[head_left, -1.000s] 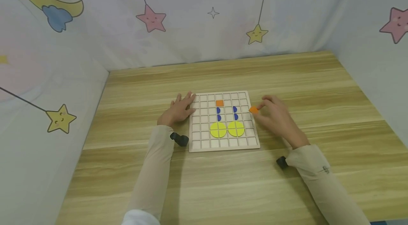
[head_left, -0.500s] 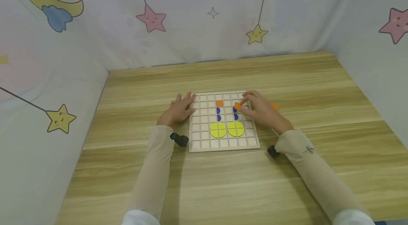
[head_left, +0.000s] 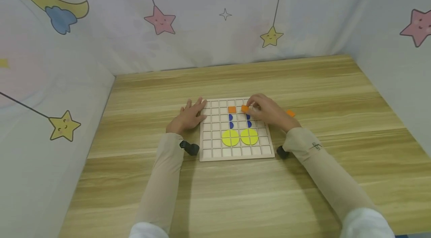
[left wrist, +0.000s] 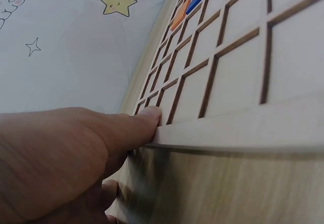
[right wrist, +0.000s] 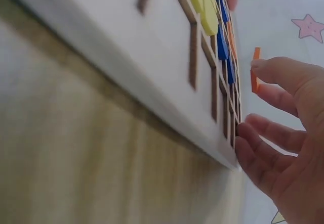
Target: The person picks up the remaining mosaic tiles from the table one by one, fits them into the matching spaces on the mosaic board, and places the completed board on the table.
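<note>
A pale wooden grid board (head_left: 237,157) lies flat on the table. My left hand (head_left: 187,117) rests at its left edge, fingers spread, the thumb on the rim in the left wrist view. Between thumb and index finger my right hand (head_left: 269,111) pinches an orange square tile (head_left: 245,109), held over the board's upper right. Set in the grid are another orange square (head_left: 232,109), several blue half-circles (head_left: 231,125), and two yellow circles made of quarter pieces (head_left: 230,137). In the right wrist view the held tile (right wrist: 255,70) stands on edge, above the board's surface.
One more orange piece (head_left: 290,113) lies on the wooden table (head_left: 235,200), right of the board and partly behind the right wrist. A fabric backdrop (head_left: 202,43) with stars and moons encloses the table's back and sides.
My right hand has carried the orange square tile leftward from the board's right edge to above its upper right cells. The loose orange piece has come into view. The left hand stays put.
</note>
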A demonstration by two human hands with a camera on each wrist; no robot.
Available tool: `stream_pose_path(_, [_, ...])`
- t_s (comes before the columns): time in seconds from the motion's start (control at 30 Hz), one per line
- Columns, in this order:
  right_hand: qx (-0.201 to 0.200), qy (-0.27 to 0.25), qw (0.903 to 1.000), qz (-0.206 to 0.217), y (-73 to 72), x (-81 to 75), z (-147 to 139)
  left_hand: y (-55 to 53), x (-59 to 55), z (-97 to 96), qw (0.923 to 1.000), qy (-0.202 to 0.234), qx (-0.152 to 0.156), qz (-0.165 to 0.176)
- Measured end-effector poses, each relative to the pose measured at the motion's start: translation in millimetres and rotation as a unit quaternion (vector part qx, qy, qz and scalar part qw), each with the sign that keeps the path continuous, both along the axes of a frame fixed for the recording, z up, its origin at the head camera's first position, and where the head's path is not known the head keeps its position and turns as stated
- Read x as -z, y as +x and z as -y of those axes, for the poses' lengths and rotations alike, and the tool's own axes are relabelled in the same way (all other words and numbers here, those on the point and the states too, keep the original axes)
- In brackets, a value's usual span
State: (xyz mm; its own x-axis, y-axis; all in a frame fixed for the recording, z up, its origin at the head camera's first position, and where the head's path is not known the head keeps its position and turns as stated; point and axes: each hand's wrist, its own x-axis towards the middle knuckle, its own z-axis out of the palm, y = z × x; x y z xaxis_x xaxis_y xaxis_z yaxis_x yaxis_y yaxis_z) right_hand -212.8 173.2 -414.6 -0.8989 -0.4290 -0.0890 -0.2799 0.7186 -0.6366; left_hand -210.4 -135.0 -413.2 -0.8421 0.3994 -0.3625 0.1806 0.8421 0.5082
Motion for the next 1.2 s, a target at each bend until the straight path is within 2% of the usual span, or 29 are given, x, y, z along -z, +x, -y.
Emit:
stream_pose_path(0.13, [-0.009, 0.037, 0.9993, 0.002, -6.1, -4.7, 6, 1.1, -1.0, 0.0, 1.0, 0.001, -0.001, 0.002])
stream_pose_path(0.3, [-0.021, 0.057, 0.9981, -0.007, -11.2, -7.6, 10, 1.7, -2.5, -0.8, 1.0, 0.001, -0.003, 0.002])
stream_pose_path(0.7, [-0.032, 0.102, 0.9936, -0.036, -13.3, -7.9, 16, 0.0, -0.6, -0.3, 1.0, -0.003, -0.001, -0.003])
stream_pose_path(1.2, [-0.035, 0.108, 0.9925, -0.045, -11.0, -8.2, 20, -0.2, 0.6, -0.1, 1.0, -0.002, -0.005, -0.003])
